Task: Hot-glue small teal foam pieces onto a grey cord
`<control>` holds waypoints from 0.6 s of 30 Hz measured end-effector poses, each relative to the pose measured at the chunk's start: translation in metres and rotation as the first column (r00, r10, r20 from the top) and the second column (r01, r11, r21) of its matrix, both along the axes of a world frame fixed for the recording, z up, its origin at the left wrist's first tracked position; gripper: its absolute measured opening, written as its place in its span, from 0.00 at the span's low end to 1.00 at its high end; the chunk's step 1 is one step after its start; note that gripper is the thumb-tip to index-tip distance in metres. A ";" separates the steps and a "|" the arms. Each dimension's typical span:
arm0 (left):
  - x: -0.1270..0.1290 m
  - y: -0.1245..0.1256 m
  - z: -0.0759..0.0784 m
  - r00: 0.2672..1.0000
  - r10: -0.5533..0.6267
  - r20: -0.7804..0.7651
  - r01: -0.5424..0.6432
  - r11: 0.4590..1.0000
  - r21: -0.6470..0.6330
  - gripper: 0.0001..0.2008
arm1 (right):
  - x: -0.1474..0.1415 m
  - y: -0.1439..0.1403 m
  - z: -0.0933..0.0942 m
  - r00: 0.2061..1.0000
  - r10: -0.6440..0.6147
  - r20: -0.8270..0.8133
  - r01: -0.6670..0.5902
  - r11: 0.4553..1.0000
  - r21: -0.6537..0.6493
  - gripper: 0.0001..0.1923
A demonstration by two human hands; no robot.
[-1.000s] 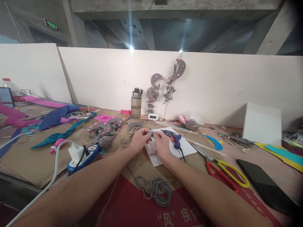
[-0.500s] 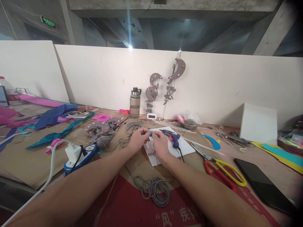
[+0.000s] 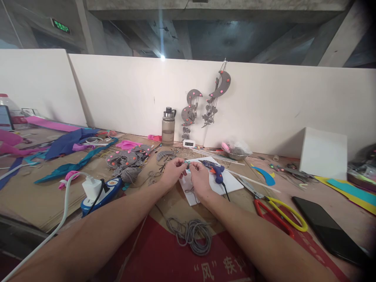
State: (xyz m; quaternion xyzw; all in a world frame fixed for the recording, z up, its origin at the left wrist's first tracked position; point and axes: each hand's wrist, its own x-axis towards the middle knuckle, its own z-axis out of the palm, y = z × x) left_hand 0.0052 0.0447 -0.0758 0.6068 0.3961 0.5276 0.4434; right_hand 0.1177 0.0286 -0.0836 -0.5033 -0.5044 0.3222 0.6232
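Observation:
My left hand [image 3: 174,171] and my right hand [image 3: 200,178] meet over a white board [image 3: 232,185], fingertips pinched together. Between them is a small grey-green piece [image 3: 188,164], mostly covered by the fingers, so its kind is unclear. Thin grey cord hangs below my right hand. On the board, just right of that hand, lies a blue glue gun [image 3: 216,172] with a black cable. A loose coil of grey cord [image 3: 197,237] rests on the cardboard nearer to me, between my forearms.
Scissors [image 3: 273,207] and a black phone [image 3: 326,225] lie at the right. A blue power strip [image 3: 101,196] with a white plug sits by my left forearm. Grey felt pieces [image 3: 126,158], a bottle [image 3: 168,129] and a small clock [image 3: 188,143] stand farther back. Moon-shaped hangings [image 3: 225,84] hang on the wall.
Both hands stay pinched at the same spot, with only slight finger movement. The whole view has shifted a little.

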 end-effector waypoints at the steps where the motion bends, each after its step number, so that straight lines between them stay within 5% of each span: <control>1: 0.000 -0.001 0.001 1.000 0.003 -0.001 -0.003 1.000 -0.005 0.08 | 0.000 -0.001 0.000 1.000 0.003 0.002 -0.003 1.000 -0.006 0.11; 18: -0.001 0.000 -0.001 0.995 -0.027 0.093 0.025 1.000 0.018 0.10 | -0.002 -0.003 0.005 0.999 0.028 -0.023 -0.028 1.000 -0.001 0.11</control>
